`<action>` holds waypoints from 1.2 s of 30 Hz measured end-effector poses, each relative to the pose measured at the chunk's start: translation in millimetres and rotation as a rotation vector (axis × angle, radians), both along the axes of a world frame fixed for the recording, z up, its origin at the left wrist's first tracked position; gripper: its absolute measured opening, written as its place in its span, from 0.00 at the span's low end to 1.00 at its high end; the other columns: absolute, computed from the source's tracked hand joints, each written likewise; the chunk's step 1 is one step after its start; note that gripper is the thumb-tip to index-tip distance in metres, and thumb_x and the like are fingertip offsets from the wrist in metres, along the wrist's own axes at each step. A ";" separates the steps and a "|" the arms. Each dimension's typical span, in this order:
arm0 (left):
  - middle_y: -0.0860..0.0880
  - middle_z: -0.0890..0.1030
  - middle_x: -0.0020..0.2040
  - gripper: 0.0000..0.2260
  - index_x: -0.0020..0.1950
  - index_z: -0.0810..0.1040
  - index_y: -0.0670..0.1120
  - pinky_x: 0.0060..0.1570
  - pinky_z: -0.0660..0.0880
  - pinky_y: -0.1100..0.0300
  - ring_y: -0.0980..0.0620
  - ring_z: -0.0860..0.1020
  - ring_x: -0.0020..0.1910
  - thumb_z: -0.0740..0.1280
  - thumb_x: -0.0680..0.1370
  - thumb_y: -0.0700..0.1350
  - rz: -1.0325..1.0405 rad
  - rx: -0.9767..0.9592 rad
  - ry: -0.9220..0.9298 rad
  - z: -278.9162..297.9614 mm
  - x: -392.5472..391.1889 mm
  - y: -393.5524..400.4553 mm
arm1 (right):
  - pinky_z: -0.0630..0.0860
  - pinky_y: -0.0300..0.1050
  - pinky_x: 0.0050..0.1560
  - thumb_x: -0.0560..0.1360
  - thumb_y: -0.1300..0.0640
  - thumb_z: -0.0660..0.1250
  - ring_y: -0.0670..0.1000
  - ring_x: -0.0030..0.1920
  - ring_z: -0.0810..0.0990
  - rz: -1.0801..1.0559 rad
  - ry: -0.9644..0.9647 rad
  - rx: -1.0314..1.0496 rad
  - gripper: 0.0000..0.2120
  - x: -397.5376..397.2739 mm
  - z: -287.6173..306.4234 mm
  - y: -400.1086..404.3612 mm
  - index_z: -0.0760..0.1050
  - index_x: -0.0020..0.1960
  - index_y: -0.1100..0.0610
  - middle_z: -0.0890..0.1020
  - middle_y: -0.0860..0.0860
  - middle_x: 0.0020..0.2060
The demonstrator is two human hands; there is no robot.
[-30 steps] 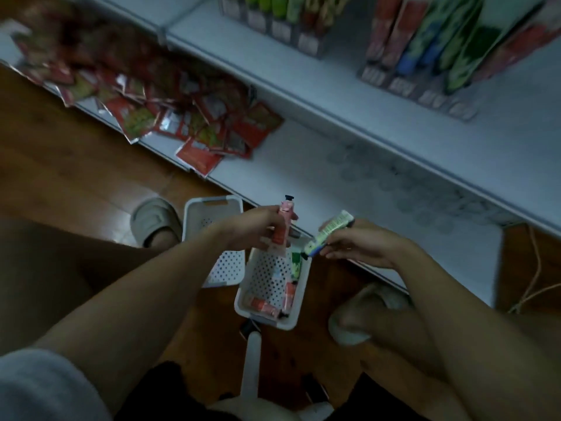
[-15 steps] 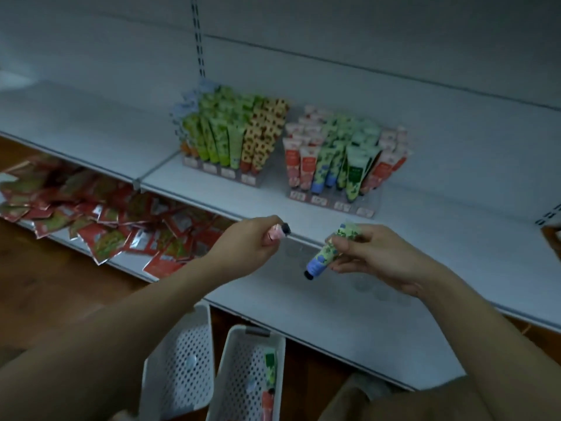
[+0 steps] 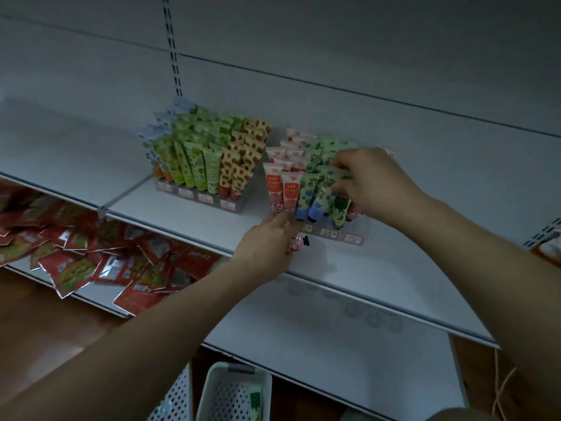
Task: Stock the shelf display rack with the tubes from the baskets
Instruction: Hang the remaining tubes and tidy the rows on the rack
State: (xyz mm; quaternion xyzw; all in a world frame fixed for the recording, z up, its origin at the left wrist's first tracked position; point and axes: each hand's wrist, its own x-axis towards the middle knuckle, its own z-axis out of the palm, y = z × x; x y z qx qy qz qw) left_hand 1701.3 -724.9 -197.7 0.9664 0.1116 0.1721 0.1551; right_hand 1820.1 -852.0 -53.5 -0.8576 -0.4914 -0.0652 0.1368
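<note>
Reaching into the right-hand display rack (image 3: 332, 233) on the middle shelf (image 3: 182, 212), right hand (image 3: 375, 182) has its fingers (image 3: 341, 165) curled and pinching a green-patterned tube (image 3: 332, 174) among the green and blue tubes standing in the rack. Left hand (image 3: 268, 243) sits low at the rack's front edge, just under the red-and-white tubes (image 3: 282, 186), gripping a pink tube (image 3: 299, 243) whose black cap pokes out to the right; index finger stretched up toward the rack front. Second display rack (image 3: 200, 197) to the left, full of green and orange-spotted tubes. Red packets (image 3: 91, 259) heaped on the lower shelf at left. White perforated basket (image 3: 235, 390) at bottom, one green tube (image 3: 255, 402) in it; another white basket (image 3: 176, 402) beside it, partly cut off.
</note>
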 end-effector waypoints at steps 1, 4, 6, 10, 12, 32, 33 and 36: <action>0.47 0.72 0.67 0.25 0.70 0.72 0.51 0.53 0.76 0.45 0.43 0.68 0.66 0.65 0.73 0.40 -0.001 -0.002 -0.001 -3.0 3.6 0.4 | 0.65 0.44 0.34 0.75 0.63 0.69 0.56 0.38 0.75 -0.006 -0.054 -0.036 0.06 2.1 -0.9 4.1 0.77 0.49 0.64 0.78 0.58 0.39; 0.47 0.69 0.69 0.26 0.72 0.70 0.50 0.53 0.76 0.43 0.43 0.66 0.68 0.65 0.73 0.41 0.003 0.025 0.018 -9.4 10.4 1.1 | 0.66 0.42 0.34 0.73 0.63 0.69 0.56 0.41 0.76 -0.018 -0.165 -0.089 0.06 6.9 -3.4 13.2 0.79 0.49 0.64 0.78 0.56 0.41; 0.47 0.67 0.71 0.27 0.74 0.68 0.50 0.54 0.76 0.43 0.43 0.63 0.70 0.65 0.74 0.42 0.014 0.047 0.038 -11.9 12.2 1.3 | 0.68 0.43 0.36 0.72 0.60 0.72 0.58 0.44 0.77 -0.045 -0.225 -0.102 0.07 7.6 -3.5 16.6 0.81 0.49 0.61 0.78 0.57 0.43; 0.47 0.64 0.71 0.28 0.76 0.64 0.50 0.56 0.74 0.44 0.43 0.61 0.71 0.64 0.76 0.43 0.039 0.076 0.056 -12.3 15.6 -0.3 | 0.58 0.44 0.32 0.70 0.56 0.75 0.57 0.39 0.73 -0.109 -0.262 -0.137 0.07 9.4 -5.4 20.6 0.80 0.42 0.60 0.68 0.52 0.34; 0.47 0.63 0.72 0.28 0.76 0.64 0.50 0.56 0.74 0.43 0.43 0.59 0.71 0.65 0.76 0.43 0.044 0.081 0.066 -13.7 17.2 -1.9 | 0.60 0.44 0.33 0.70 0.56 0.76 0.57 0.39 0.73 -0.108 -0.256 -0.148 0.08 12.1 -8.3 22.8 0.80 0.42 0.60 0.69 0.52 0.34; 0.48 0.60 0.73 0.30 0.78 0.58 0.53 0.57 0.73 0.45 0.44 0.56 0.73 0.63 0.77 0.43 0.034 0.116 0.066 -16.8 17.8 0.7 | 0.63 0.44 0.36 0.72 0.68 0.66 0.56 0.40 0.73 -0.035 -0.258 -0.111 0.03 20.7 -30.4 33.9 0.78 0.42 0.63 0.63 0.51 0.33; 0.49 0.59 0.74 0.30 0.78 0.57 0.53 0.57 0.72 0.45 0.44 0.56 0.74 0.63 0.78 0.43 0.039 0.116 0.064 -16.9 18.0 0.0 | 0.63 0.44 0.36 0.71 0.69 0.66 0.56 0.40 0.73 -0.031 -0.250 -0.118 0.03 21.6 -30.5 34.8 0.77 0.41 0.64 0.63 0.50 0.32; 0.48 0.58 0.75 0.30 0.78 0.57 0.53 0.57 0.72 0.44 0.44 0.56 0.74 0.63 0.78 0.43 0.036 0.123 0.059 -15.7 18.4 -0.6 | 0.62 0.43 0.35 0.70 0.71 0.66 0.54 0.38 0.72 -0.031 -0.229 -0.122 0.06 27.8 -31.8 40.0 0.74 0.37 0.63 0.64 0.51 0.31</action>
